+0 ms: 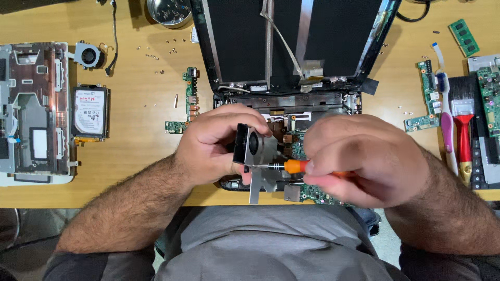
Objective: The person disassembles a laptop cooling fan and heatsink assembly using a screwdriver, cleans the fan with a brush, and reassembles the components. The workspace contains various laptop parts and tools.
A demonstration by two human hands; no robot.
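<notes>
1. Head view: a hard drive (90, 112) with a white rectangular label lies at middle left.
2. Left hand (216, 145), curled shut, grips the cooling fan (256, 151) at centre.
3. Right hand (364, 158), fisted, holds the orange-handled screwdriver (284, 166) against it.

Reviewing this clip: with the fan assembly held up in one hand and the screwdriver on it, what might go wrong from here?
1. The left hand holds the fan assembly in the air over the opened laptop; a freed screw may drop into the circuit board below.
2. The orange-handled screwdriver in the right hand points toward the left thumb; a slip could jab it.
3. Loose screws lie scattered on the table; a forearm could sweep them off.
</notes>
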